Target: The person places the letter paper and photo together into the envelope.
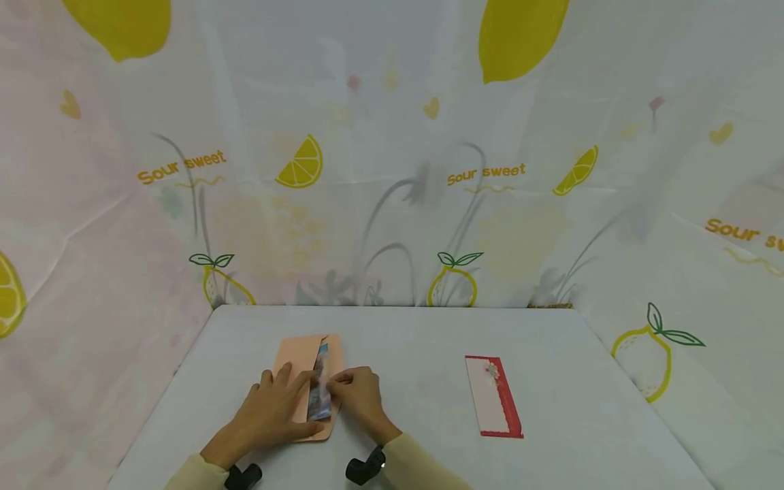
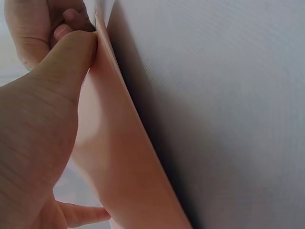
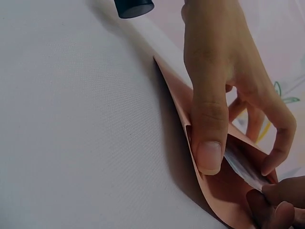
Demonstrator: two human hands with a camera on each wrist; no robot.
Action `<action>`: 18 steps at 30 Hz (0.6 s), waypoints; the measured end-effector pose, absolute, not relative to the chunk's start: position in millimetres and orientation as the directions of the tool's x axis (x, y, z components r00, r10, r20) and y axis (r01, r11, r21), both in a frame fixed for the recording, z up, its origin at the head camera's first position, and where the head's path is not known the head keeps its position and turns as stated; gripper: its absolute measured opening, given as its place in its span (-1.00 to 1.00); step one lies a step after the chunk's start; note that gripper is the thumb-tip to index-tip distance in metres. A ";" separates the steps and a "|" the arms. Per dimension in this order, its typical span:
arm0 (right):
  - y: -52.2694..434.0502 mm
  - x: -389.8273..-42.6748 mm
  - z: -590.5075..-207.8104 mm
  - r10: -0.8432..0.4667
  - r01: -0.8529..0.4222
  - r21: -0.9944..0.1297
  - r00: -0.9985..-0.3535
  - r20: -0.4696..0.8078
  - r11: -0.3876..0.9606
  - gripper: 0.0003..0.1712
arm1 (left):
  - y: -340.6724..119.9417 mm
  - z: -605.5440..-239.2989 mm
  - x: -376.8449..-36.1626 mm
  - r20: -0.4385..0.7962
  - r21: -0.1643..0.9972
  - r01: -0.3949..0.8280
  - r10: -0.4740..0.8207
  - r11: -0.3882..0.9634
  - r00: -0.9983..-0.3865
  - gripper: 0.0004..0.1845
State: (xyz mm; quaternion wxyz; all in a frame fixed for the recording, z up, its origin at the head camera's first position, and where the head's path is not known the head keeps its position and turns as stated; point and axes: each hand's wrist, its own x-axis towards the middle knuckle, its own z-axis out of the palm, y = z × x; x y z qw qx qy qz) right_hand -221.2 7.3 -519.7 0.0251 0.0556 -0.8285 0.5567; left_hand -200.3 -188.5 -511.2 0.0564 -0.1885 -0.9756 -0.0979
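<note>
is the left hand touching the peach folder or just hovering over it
Touching. The right wrist view shows the left hand with its thumb laid over the edge of the peach folder, no gap between them.

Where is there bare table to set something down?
Free table: between right hand and card, right of the card, and left of the envelope. Crowded: the envelope, under the left hand, with the right hand at the picture.
</note>
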 end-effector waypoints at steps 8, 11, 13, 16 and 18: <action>-3.5 -221.6 -519.9 -0.095 -0.107 -0.924 -0.992 0.078 0.366 -0.93 | -188.6 -512.4 -202.7 0.147 0.216 0.386 0.361 0.897 -0.921 -0.06; -7.3 -220.8 -518.9 -0.098 -0.100 -0.929 -0.993 0.070 0.357 -0.93 | -188.4 -511.4 -202.6 0.143 0.228 0.382 0.357 0.896 -0.923 -0.08; -9.5 -220.1 -519.1 -0.096 -0.095 -0.929 -0.993 0.065 0.359 -0.93 | -188.3 -509.5 -201.6 0.142 0.231 0.384 0.360 0.894 -0.922 -0.09; -12.8 -219.2 -519.0 -0.093 -0.087 -0.928 -0.994 0.057 0.363 -0.91 | -188.9 -509.5 -201.6 0.154 0.230 0.395 0.367 0.889 -0.917 -0.08; -14.5 -218.8 -519.6 -0.092 -0.090 -0.925 -0.994 0.060 0.370 -0.89 | -189.3 -510.1 -201.7 0.159 0.228 0.400 0.372 0.888 -0.915 -0.08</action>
